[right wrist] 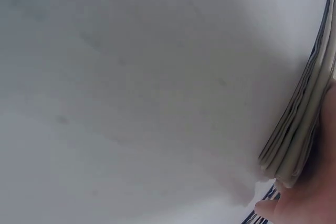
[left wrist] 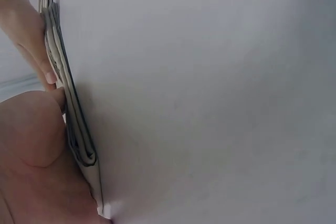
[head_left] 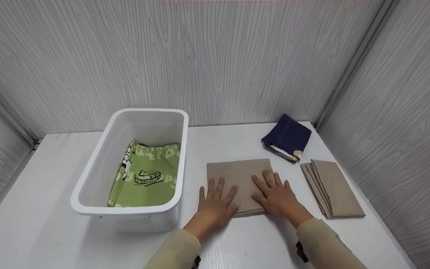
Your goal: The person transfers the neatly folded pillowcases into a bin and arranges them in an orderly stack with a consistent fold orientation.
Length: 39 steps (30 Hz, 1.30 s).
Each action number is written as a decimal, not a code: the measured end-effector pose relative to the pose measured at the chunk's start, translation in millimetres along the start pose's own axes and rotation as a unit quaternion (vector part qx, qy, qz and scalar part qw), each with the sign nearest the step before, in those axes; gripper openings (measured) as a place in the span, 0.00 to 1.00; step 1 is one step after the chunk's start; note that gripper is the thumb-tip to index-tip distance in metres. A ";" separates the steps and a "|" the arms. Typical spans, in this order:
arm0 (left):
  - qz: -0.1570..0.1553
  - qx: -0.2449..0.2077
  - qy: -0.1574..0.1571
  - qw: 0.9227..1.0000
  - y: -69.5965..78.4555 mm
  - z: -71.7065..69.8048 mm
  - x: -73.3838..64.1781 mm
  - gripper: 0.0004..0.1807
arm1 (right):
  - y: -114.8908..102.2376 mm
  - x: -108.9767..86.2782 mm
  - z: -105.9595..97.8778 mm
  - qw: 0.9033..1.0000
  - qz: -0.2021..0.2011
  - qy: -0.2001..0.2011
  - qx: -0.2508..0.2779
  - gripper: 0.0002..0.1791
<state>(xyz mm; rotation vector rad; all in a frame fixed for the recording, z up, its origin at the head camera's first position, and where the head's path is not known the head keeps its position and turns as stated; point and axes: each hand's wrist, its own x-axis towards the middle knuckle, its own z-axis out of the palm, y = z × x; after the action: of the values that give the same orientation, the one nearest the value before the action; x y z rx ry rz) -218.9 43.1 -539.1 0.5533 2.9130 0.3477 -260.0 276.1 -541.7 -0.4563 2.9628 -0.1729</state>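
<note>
A folded tan cloth (head_left: pixel 239 170) lies flat on the white table in the head view. Its stacked layers show along the near edge. My left hand (head_left: pixel 217 204) rests on the cloth's near left part with fingers spread. On its right side, my right hand (head_left: pixel 277 195) presses down, fingers also spread. In the left wrist view the layered cloth edge (left wrist: pixel 76 98) runs beside my left hand (left wrist: pixel 37 145). The right wrist view shows the folded layers (right wrist: pixel 302 124) next to part of my right hand (right wrist: pixel 310 200). Neither hand grips anything.
Left of the hands stands a white plastic bin (head_left: pixel 183 164) holding a folded green printed cloth (head_left: pixel 155 168). A folded navy cloth (head_left: pixel 287 134) lies at the back right. Another folded tan cloth (head_left: pixel 336 188) lies near the table's right edge. Panel walls (head_left: pixel 215 63) enclose the table.
</note>
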 end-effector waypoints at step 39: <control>0.051 0.019 -0.065 0.996 89.0 -2.4 -36.8 0.35 | -15.3 51.4 -26.8 0.996 -0.088 0.006 0.022 0.27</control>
<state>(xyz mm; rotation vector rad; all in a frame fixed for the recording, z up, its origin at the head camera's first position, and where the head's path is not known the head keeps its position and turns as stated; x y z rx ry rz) -155.2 109.3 -510.1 0.7035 2.7776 0.2593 -308.3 248.4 -519.3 -0.7128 2.9211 -0.2588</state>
